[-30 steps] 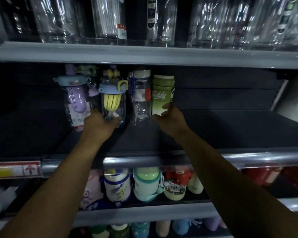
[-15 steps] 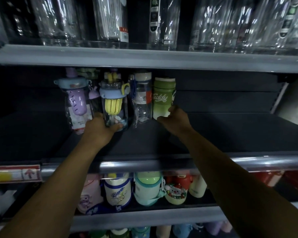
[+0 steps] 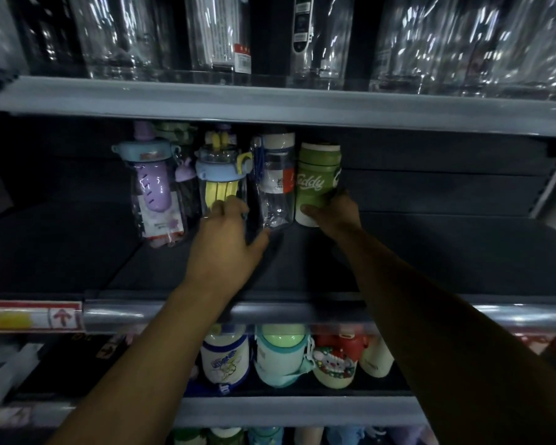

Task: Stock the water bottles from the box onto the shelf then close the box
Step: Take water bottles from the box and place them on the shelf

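1. This is a shop aisle: grey metal shelves (image 3: 270, 104) run in tiers one above another, each with a rail along its front edge.
2. A red and white price strip (image 3: 29, 317) with an arrow sits on the shelf edge at the left.
3. Goods stand in rows as stock: wrapped drinking bottles (image 3: 154, 187) on the middle tier, children's flasks (image 3: 280, 358) below, and shiny clear containers (image 3: 463, 43) on top.

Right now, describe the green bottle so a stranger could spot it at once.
On the dark middle shelf stands a short row of bottles. The green bottle is rightmost, gripped by the right hand; it alone is opaque, with white script.
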### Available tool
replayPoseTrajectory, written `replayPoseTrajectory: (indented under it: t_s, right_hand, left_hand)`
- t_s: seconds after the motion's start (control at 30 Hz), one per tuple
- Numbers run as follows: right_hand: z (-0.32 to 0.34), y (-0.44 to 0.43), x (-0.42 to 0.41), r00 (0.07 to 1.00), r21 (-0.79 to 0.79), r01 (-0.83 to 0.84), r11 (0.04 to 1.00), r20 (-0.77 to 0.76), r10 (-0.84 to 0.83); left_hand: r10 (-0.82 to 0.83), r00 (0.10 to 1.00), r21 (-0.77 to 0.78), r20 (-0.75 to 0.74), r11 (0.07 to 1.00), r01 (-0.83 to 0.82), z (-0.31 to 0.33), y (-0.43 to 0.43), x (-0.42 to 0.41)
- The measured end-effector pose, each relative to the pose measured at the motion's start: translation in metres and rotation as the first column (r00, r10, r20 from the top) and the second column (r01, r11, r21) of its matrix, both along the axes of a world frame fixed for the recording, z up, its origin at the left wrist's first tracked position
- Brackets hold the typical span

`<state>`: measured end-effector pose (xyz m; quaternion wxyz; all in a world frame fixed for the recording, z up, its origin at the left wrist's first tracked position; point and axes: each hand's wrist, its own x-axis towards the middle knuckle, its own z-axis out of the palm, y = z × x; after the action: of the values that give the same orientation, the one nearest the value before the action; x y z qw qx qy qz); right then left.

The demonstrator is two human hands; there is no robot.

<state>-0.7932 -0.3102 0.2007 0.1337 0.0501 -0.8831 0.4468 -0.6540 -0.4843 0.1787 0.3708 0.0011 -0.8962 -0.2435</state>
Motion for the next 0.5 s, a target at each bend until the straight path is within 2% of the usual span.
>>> replayPoseTrajectory:
  t_s: [0.13,0.3,0.5]
  right_hand:
    - [-0.004,0.001,-0.003,1.0,-0.02,-0.001,1.0,-0.016,0.0]
    - [-0.008,0.008,-0.01,1.0,-0.072,0.019,0.997,-0.012,-0.02]
    - [-0.012,0.014,-0.018,0.999,-0.06,0.041,0.997,-0.008,-0.042]
  left_hand:
    - [-0.151,0.977,0.051,0.151,0.988,0.145,0.002,0.022,-0.023]
    - [-0.135,0.905,0.21,0.403,0.976,0.052,0.01,0.041,-0.061]
    - [-0.138,0.885,0.215,0.446,0.976,0.044,0.002,0.044,-0.086]
